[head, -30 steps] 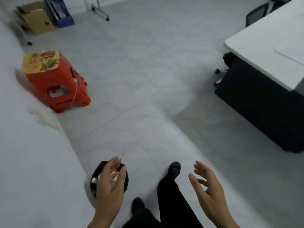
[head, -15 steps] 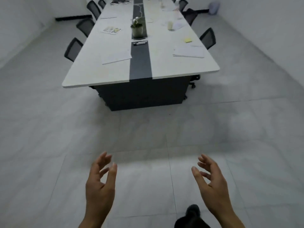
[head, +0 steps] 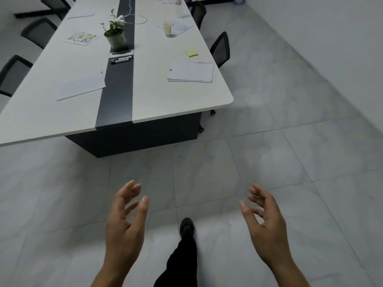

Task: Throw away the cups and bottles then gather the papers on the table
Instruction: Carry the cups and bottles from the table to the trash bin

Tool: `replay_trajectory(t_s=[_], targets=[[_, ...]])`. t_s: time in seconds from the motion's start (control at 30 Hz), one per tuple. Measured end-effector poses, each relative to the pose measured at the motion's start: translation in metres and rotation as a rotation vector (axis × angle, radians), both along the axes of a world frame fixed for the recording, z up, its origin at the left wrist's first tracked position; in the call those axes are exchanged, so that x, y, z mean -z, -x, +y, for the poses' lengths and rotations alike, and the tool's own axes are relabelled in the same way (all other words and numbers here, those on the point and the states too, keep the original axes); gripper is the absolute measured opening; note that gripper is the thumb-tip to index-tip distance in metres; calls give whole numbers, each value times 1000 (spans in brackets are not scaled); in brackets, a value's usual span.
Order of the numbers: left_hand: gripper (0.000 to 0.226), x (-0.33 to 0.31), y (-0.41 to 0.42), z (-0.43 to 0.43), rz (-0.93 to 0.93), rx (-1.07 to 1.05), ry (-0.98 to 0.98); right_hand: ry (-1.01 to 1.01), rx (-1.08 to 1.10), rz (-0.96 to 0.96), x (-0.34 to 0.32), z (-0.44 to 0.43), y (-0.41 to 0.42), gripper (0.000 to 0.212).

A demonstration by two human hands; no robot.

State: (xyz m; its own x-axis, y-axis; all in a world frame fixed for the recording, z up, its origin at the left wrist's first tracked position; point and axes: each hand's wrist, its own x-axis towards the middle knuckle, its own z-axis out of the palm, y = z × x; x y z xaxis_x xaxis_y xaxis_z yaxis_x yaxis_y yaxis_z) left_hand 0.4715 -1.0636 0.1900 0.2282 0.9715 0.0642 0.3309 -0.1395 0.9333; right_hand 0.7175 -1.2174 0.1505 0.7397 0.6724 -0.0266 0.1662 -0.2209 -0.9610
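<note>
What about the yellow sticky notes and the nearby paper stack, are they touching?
Apart. The head view shows bare white tabletop between the yellow sticky notes and the paper stack.

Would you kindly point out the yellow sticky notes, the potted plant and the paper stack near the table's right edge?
Yellow sticky notes [head: 192,53]: head view, centre of the pad's top.
Potted plant [head: 116,39]: head view, front of the pot.
Paper stack [head: 191,72]: head view, middle of the top sheet.

A white paper stack [head: 190,72] lies flat near the right edge of the desk [head: 161,100] — a single sheet [head: 81,88] lies across on the left half; farther back, a pale bottle [head: 167,28] stands upright.
</note>
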Motion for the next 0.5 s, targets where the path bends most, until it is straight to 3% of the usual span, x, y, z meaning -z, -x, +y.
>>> replay_trajectory(t_s=[0.2, 0.5], targets=[[46, 36, -150, 106, -58, 56, 95, 71, 66, -35, 13, 89, -124, 52], [42, -22, -429, 284, -55, 363, -31, 8, 318, -72, -22, 186, -345, 52]])
